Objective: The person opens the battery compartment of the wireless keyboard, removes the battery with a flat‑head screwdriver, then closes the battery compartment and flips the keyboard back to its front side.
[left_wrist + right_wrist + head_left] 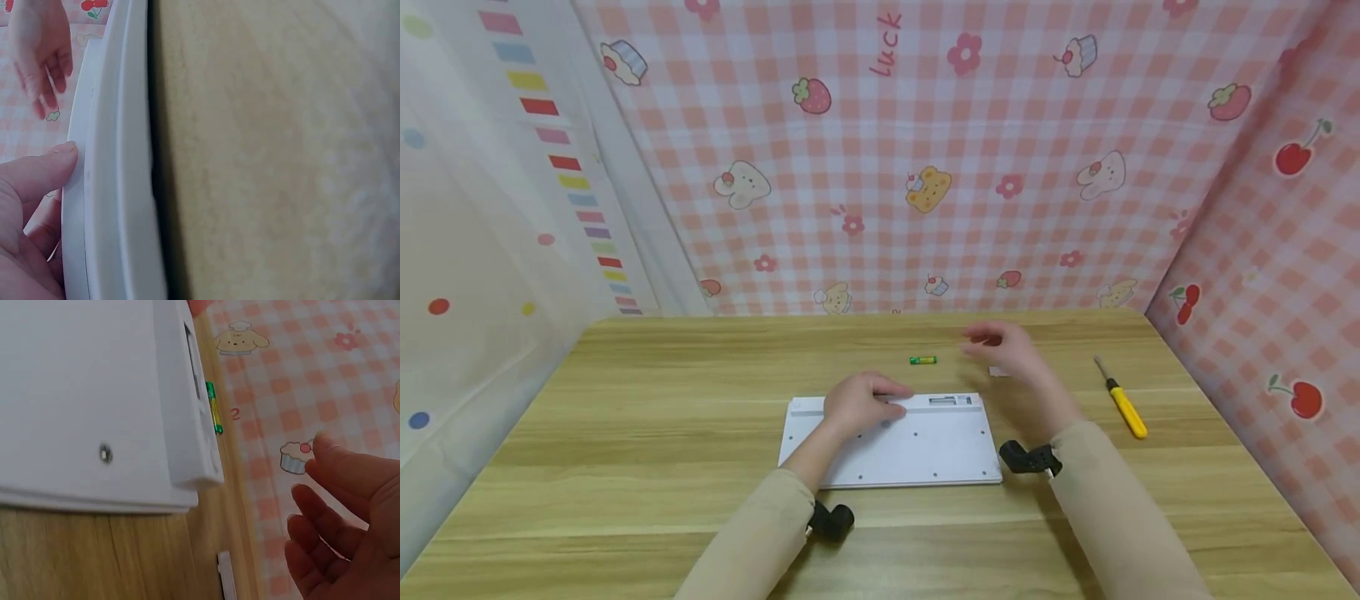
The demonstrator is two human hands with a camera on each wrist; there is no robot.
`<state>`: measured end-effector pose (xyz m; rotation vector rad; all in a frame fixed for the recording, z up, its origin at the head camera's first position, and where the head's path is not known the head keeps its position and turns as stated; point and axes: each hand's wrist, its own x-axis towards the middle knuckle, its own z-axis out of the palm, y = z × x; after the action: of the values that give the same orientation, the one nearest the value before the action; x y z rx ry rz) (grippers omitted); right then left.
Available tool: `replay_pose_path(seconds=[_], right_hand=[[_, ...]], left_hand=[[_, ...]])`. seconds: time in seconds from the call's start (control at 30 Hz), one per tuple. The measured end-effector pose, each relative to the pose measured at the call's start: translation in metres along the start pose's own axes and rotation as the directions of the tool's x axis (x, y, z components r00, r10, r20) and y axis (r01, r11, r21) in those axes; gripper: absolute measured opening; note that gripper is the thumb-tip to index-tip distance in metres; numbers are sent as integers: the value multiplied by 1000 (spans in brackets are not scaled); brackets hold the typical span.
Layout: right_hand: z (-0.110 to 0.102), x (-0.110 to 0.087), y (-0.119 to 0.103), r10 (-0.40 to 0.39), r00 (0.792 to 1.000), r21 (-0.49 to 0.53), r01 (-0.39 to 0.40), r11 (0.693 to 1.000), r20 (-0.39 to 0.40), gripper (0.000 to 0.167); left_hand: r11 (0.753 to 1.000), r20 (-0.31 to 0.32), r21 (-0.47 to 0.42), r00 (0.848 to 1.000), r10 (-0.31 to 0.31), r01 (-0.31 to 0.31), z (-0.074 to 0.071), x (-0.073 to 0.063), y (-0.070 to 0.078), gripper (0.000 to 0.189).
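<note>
A white keyboard (925, 450) lies underside up, with small screws across its back. Toward the right end of its raised far ridge, the battery compartment (951, 401) is uncovered. My left hand (857, 404) grips that ridge, thumb on the near side and fingers over the far edge, as the left wrist view also shows. My right hand (1003, 350) hovers beyond the keyboard's far right corner, holding nothing, fingers loosely bent. Below it on the table sits a small white battery cover (998, 372), partly hidden by the hand. A green and yellow battery (922, 361) lies behind the keyboard.
A screwdriver (1126, 410) with a yellow handle lies at the right of the wooden table (625, 433), its tip pointing away. A pink checked cloth (880, 250) hangs along the table's back edge, and more cloth lines both sides.
</note>
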<state>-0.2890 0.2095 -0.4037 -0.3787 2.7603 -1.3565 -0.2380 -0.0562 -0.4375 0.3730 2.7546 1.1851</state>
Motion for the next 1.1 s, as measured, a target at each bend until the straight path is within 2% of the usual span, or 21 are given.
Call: replay_pose_path(seconds=[0.17, 0.3, 0.47, 0.67, 0.83, 1.0, 1.1], right_hand=[[-14, -10, 16, -14, 1000, -111, 14, 994, 0, 36], [-19, -17, 31, 7, 1000, -137, -6, 991, 7, 37], [-23, -22, 43, 47, 998, -155, -41, 987, 34, 39], [-25, -26, 50, 84, 995, -124, -78, 989, 48, 35], [-26, -25, 56, 59, 997, -116, -54, 992, 44, 30], [-26, -23, 61, -4, 1000, -142, 8, 990, 31, 27], [-24, -23, 63, -13, 1000, -158, 16, 987, 18, 25]], left_hand=[[1000, -1, -2, 1000, 1, -1, 0, -1, 1, 22], [1000, 0, -5, 1000, 1, -1, -1, -3, 1, 22], [1000, 0, -4, 1000, 2, -2, -1, -3, 0, 22], [1000, -1, -2, 1000, 5, -5, -2, -3, 1, 22], [1000, 2, 20, 1000, 15, -15, -3, -3, 2, 23], [999, -1, 26, 1000, 21, -21, -2, -2, 1, 23], [1000, -3, 18, 1000, 21, -21, -1, -2, 1, 23]])
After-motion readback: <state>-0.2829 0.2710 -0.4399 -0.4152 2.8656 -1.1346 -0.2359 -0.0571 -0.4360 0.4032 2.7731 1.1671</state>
